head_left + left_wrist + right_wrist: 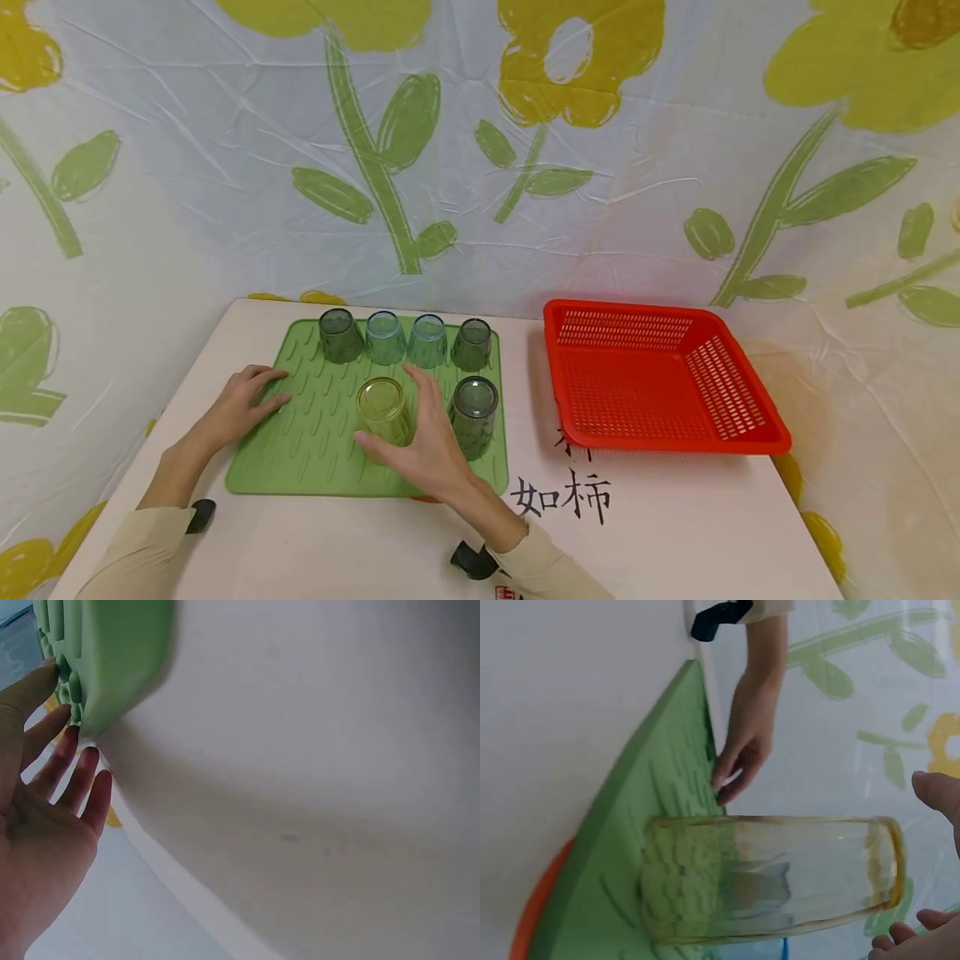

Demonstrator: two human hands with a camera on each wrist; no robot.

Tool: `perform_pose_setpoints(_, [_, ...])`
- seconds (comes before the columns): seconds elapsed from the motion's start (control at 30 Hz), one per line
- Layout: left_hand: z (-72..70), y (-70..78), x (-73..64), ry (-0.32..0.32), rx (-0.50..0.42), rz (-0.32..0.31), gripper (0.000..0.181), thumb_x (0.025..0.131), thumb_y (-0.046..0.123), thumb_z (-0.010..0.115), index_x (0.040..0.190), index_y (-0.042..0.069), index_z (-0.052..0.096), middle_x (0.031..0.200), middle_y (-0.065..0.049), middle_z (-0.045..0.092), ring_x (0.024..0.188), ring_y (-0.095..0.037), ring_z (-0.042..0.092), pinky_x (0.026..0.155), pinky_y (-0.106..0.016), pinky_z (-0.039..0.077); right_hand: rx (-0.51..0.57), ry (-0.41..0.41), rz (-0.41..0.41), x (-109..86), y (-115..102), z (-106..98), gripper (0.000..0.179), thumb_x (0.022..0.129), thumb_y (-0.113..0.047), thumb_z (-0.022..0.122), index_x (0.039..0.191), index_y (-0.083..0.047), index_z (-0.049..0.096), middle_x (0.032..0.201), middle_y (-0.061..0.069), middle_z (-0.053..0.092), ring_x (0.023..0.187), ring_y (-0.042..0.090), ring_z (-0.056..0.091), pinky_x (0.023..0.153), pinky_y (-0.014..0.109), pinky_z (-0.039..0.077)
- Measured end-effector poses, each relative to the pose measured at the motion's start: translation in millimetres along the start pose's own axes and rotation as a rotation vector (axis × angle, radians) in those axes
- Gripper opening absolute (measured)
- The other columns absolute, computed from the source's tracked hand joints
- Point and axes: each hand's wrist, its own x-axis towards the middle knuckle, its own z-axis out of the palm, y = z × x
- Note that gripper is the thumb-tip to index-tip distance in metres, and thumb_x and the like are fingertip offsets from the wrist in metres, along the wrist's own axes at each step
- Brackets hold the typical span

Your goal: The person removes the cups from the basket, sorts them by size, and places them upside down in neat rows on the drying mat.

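Note:
A green ribbed drying mat [315,433] lies on the white table. On it stands a tall yellow-tinted glass [381,404], apparently upside down. My right hand [431,454] is around the top of this glass with thumb and fingers spread wide. In the right wrist view a gap shows between the yellow glass [772,885] and the fingers. My left hand [243,408] touches the mat's left edge with its fingertips; the left wrist view shows the hand [52,817] with extended fingers against the mat's rim [124,667]. A tall grey glass [474,417] stands just right of my right hand.
Along the mat's back edge stand a dark grey glass [341,336], two blue glasses [386,337] and another grey glass [472,344]. A red plastic basket [558,379] sits to the right. Behind the table hangs a flower-printed cloth [247,167].

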Motion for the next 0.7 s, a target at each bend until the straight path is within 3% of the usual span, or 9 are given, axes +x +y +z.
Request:
perform_pose_setpoints(0.23, [-4.5, 1.4, -0.6, -0.034, 0.001, 0.018, 0.042, 0.098, 0.011, 0.072, 0.132, -0.011, 0.059, 0.129, -0.036, 0.051, 0.118, -0.055, 0.046, 0.094, -0.069, 0.039, -0.023, 0.070, -0.183, 3.4, -15.3, -16.0, 0.065, 0.093, -0.025, 0.079, 0.148, -0.015, 0.045, 0.150, 0.003, 0.046, 0.141, 0.021, 0.044, 0.113, 0.049, 0.040])
perform_pose_setpoints(0.37, [-11.3, 5.6, 0.4, -0.048, -0.009, 0.069, 0.041, 0.097, 0.009, 0.072, 0.130, -0.012, 0.060, 0.126, -0.034, 0.056, 0.116, -0.054, 0.052, 0.094, -0.068, 0.043, -0.049, 0.118, -0.291, 4.4, -18.8, -31.6, 0.043, 0.096, -0.015, 0.075, 0.135, -0.010, 0.058, 0.136, 0.006, 0.058, 0.130, 0.020, 0.054, 0.108, 0.042, 0.045])
perform_pose_setpoints(0.47, [-18.9, 9.9, 0.2, -0.054, -0.011, 0.099, 0.039, 0.097, 0.007, 0.072, 0.129, -0.012, 0.061, 0.123, -0.033, 0.058, 0.111, -0.054, 0.058, 0.091, -0.067, 0.048, -0.066, 0.128, -0.330, 5.0, -18.5, -44.0, 0.035, 0.096, -0.012, 0.074, 0.129, -0.008, 0.061, 0.127, 0.006, 0.062, 0.121, 0.021, 0.058, 0.103, 0.040, 0.048])
perform_pose_setpoints(0.7, [-38.1, 23.3, -2.3, -0.068, 0.021, 0.091, 0.036, 0.100, 0.011, 0.068, 0.130, -0.009, 0.062, 0.125, -0.028, 0.060, 0.106, -0.047, 0.061, 0.080, -0.059, 0.053, -0.100, 0.176, -0.407, 4.4, -14.7, -70.5, 0.023, 0.095, -0.003, 0.072, 0.116, -0.008, 0.065, 0.112, 0.007, 0.066, 0.106, 0.023, 0.063, 0.093, 0.040, 0.053])
